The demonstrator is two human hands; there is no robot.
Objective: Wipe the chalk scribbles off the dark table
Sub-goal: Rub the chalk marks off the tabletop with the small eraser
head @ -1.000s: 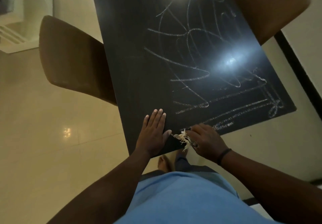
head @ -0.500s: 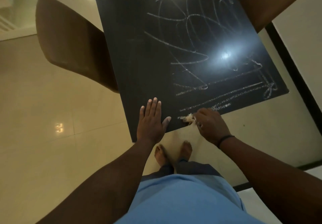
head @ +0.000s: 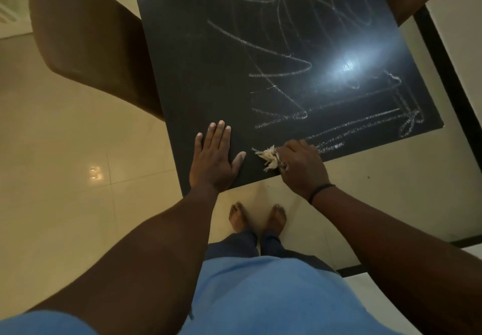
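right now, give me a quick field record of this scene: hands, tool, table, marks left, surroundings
left hand: flat on the dark table, fingers straight, near its front edge
right hand: grips a frayed pale rag, pressed to the table top
chalk scribbles: loops and lines cover most of the right and far part; wiping barely begun
brown chairs: one on each side of the table
floor: pale glossy tiles, bare feet below the table edge

Head camera looks steeply down, close over the table (head: 198, 79) edge.
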